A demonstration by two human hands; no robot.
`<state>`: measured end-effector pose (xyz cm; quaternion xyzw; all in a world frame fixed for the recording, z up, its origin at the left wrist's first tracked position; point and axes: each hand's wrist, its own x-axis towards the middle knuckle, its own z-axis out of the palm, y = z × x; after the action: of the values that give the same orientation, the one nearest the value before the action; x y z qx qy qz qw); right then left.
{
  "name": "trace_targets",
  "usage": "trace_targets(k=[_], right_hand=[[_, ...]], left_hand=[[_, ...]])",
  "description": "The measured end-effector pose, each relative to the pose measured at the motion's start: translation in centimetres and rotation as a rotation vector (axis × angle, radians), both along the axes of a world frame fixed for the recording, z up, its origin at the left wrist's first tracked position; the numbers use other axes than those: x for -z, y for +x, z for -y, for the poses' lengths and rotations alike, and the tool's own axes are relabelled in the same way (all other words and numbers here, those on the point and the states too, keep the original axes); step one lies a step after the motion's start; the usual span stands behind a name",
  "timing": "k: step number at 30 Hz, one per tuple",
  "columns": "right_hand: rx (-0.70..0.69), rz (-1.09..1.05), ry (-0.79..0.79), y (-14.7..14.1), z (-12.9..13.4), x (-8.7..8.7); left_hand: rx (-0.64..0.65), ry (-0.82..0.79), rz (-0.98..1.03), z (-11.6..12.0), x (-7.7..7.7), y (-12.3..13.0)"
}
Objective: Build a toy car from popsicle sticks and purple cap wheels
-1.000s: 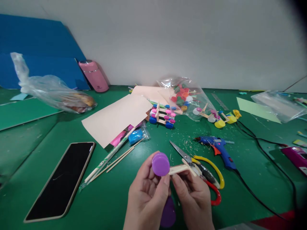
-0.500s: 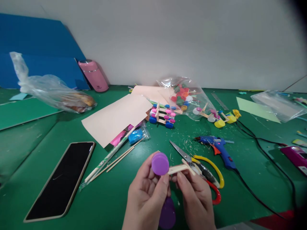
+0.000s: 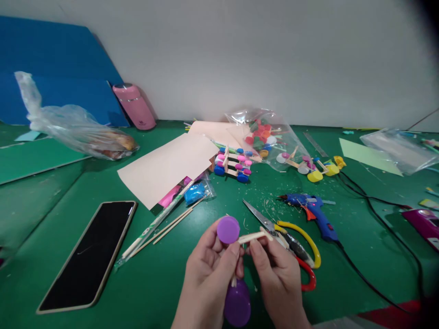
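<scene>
Between my two hands is a small wooden-stick frame (image 3: 252, 237) with purple bottle caps on it. My left hand (image 3: 214, 269) pinches it just below one purple cap (image 3: 228, 230). A second purple cap (image 3: 238, 303) hangs lower, on a stick partly hidden by my fingers. My right hand (image 3: 276, 269) grips the stick piece near its crosspiece, thumb and fingers closed. Just beyond my right hand lie scissors (image 3: 313, 240) with yellow and red handles. A blue hot glue gun (image 3: 313, 212) rests farther right.
A phone (image 3: 87, 256) lies at left, beside wooden skewers (image 3: 173, 226) and a cream sheet (image 3: 168, 169). Farther back are finished-looking stick-and-cap pieces (image 3: 233, 164), a bag of colored caps (image 3: 265, 135) and a pink flask (image 3: 134, 106). The glue gun's black cable (image 3: 370, 288) runs along the right.
The stick frame has tilted slightly in my hands, and the lower purple cap shows more fully. My right hand has shifted a little left. Both hands keep their hold.
</scene>
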<state>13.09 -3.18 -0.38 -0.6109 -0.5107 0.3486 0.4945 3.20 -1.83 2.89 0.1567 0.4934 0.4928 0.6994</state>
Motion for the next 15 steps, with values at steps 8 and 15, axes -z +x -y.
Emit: trace_targets(k=[8,15], right_hand=[[-0.012,-0.096,-0.041,-0.34,-0.05,-0.05],[-0.050,-0.186,-0.063,-0.53,-0.36,-0.36]], left_hand=[[0.015,-0.004,-0.001,-0.25,0.09,0.20],[0.087,-0.060,0.063,-0.69,0.70,-0.17]])
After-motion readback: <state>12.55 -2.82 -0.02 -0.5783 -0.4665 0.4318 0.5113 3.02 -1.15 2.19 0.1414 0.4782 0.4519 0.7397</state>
